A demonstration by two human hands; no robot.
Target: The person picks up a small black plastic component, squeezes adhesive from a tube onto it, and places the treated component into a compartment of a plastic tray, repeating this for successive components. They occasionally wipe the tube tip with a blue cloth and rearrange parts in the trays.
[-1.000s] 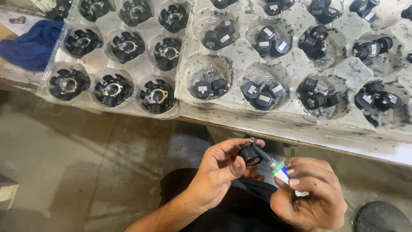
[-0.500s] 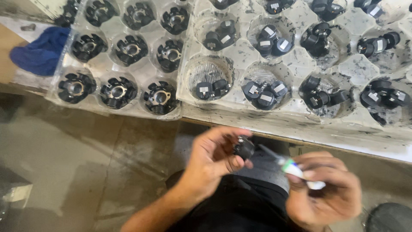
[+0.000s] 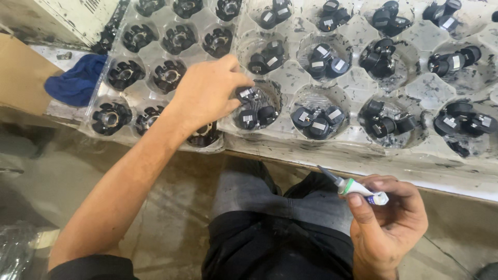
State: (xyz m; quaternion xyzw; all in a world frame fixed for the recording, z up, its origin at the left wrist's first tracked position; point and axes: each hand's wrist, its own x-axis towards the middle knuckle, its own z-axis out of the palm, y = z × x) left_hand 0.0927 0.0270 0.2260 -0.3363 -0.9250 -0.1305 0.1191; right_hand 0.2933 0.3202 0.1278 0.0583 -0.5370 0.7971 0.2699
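Left hand (image 3: 205,93) pinching black part (image 3: 246,94) (tray (image 3: 415,88) cell); right hand (image 3: 386,223) clenching tube (image 3: 363,191).

A small black round part (image 3: 248,95) is gripped by the left hand (image 3: 205,93) inside a cup of the clear moulded plastic tray (image 3: 415,96). A white glue tube with green collar (image 3: 358,188) is held by the right hand (image 3: 386,223), near and right, nozzle pointed left.

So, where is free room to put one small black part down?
Little room: every tray pocket holds black parts. The left hand covers one pocket; the right hand holds a tube. The bare bench edge below the trays is free.
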